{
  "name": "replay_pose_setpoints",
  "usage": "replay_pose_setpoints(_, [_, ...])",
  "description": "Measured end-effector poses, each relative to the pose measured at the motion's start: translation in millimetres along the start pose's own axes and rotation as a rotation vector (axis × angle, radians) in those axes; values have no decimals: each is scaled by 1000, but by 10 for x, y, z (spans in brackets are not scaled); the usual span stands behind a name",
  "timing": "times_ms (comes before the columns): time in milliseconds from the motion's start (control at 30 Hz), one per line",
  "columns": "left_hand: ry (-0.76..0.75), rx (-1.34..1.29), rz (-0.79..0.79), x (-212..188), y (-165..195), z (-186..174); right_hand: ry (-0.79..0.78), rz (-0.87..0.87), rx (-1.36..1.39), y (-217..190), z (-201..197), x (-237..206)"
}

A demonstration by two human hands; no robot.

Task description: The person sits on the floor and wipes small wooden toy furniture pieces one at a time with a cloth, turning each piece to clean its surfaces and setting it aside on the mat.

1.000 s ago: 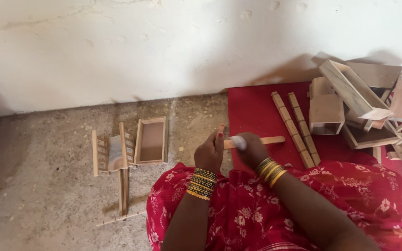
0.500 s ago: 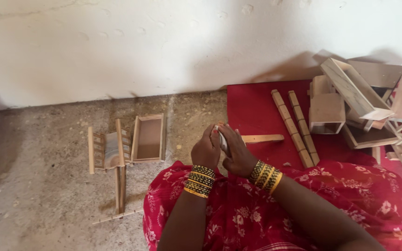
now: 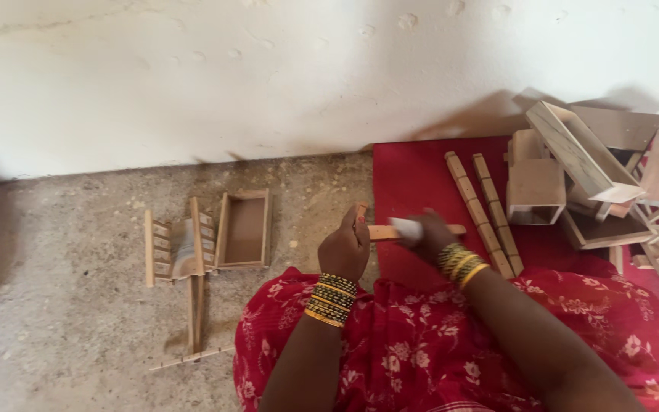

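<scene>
Just below the middle of the frame, over my red flowered lap, my left hand point(image 3: 345, 248) is closed around one end of a thin wooden strip point(image 3: 387, 232), holding it level, while my right hand point(image 3: 430, 238) is curled around a small white tube point(image 3: 406, 228) pressed against the strip's upper face, partway along it. I judge that I am running glue or something like it onto the strip; I cannot see the tube's tip or any bead, so that is a guess from the grip. The far end of the strip pokes out past my right hand toward the right. The next move, as I read it, calls for keeping the strip steady and flat in my left hand while the tube travels along it without smearing over the edge. So the strip lies between both hands, touching both. Over on the red cloth point(image 3: 413, 179) to the upper right lie two notched wooden rails point(image 3: 483, 210) side by side, near my right wrist, and beyond them a pile of small wooden boxes point(image 3: 573, 172). At centre left, on the concrete floor point(image 3: 62, 343), well apart from my hands, sit an open wooden tray point(image 3: 244, 229) and a little slatted rack point(image 3: 177, 246).
</scene>
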State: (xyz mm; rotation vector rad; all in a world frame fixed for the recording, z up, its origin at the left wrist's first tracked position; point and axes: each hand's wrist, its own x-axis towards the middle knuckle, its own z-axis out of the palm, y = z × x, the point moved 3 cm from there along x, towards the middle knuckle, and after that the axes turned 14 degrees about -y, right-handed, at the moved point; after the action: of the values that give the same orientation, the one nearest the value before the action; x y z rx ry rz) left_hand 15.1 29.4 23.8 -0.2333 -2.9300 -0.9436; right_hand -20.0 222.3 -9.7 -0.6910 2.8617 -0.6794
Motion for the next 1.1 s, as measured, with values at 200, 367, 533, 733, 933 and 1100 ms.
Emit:
replay_pose_setpoints(200, [130,22,182,-144,81,-49,13,-97,174,-363,132,96])
replay_pose_setpoints(367, [36,-3,73,-140,42,-57,-36,82,367,54,156,-57])
replay_pose_setpoints(533, [109,-37,126,-90,83,-41,-46,176,422,124,125,-70])
replay_pose_setpoints(733, [140,3,147,-136,104,-40,52,-77,131,-388,123,67])
replay_pose_setpoints(933, [79,-26,80,-106,-36,-13,7,92,321,24,146,-38])
replay_pose_setpoints(1100, [25,-143,-6,38,-212,78,-73,304,240,369,42,-157])
